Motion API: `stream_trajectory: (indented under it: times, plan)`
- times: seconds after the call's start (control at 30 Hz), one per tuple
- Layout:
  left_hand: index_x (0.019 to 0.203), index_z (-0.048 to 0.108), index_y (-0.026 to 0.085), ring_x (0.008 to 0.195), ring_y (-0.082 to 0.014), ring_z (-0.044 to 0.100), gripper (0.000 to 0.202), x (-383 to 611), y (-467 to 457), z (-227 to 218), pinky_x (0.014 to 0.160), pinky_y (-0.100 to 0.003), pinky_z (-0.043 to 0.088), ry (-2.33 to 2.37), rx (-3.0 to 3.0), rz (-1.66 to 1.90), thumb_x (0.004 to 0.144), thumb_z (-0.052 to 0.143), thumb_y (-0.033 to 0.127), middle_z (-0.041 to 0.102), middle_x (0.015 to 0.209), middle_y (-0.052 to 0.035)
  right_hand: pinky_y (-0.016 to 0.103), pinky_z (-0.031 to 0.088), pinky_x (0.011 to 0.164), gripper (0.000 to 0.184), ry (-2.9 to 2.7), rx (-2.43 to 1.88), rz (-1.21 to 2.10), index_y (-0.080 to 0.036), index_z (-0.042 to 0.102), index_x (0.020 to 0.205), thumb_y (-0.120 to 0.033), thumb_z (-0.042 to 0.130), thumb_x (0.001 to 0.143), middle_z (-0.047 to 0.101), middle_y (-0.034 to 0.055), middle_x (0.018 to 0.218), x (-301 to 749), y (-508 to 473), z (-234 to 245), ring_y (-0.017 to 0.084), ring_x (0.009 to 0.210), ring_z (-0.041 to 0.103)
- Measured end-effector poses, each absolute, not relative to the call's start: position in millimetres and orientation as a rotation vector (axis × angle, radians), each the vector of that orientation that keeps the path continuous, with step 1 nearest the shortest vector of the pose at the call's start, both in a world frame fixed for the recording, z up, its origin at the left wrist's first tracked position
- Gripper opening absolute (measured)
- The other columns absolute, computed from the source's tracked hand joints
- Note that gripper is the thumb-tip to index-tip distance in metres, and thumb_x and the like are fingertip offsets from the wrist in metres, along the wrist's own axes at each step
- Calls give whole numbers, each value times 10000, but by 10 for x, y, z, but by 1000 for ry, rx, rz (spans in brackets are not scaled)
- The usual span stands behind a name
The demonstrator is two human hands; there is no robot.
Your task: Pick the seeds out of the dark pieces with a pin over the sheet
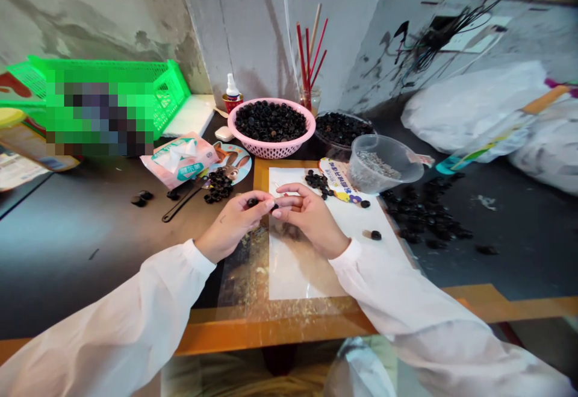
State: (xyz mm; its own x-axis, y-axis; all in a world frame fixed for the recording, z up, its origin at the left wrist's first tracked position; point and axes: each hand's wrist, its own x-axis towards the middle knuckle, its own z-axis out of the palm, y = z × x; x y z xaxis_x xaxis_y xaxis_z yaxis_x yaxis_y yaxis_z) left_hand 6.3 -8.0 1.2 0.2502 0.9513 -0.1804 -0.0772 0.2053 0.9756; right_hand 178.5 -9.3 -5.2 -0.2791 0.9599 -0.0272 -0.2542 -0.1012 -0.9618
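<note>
My left hand [232, 222] and my right hand [311, 219] meet above a white sheet [298, 264] on a wooden-edged board. The curled fingers of my left hand hold a small black piece [252, 202]. A second tiny black piece [274, 206] sits at the fingertips where my hands meet, and I cannot tell which hand grips it. Close to my right hand, a small cluster of black pieces [316, 182] lies at the top of the sheet. Single black pieces [376, 235] lie further right.
A pink basket [271, 151] and a glass bowl [341, 129] hold black pieces. A clear tub [383, 165] holds grey bits. Black pieces lie scattered right [419, 213] and left [219, 185], near a black tool [183, 201]. A tissue packet [180, 159] and a pixelated green crate [171, 96] stand left.
</note>
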Motion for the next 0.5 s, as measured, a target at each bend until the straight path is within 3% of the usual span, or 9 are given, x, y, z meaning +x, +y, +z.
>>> stream_trajectory:
  times: [0.23, 0.5]
  plan:
    - [814, 648, 166, 496, -45, 298, 373, 60, -61, 17, 464, -207, 180, 1061, 1125, 899, 691, 812, 478, 495, 647, 40, 275, 582, 664, 487, -1119, -904, 1696, -244, 605, 1017, -274, 874, 612, 759, -27, 825, 1790, -97, -56, 135, 679, 704]
    - [793, 625, 155, 509, -42, 305, 303, 63, -77, 54, 464, -199, 186, 1046, 1171, 867, 755, 755, 426, 476, 655, 43, 288, 583, 726, 335, -1267, -979, 1408, -253, 550, 850, -256, 826, 660, 689, -45, 771, 1770, -150, -81, 147, 735, 698]
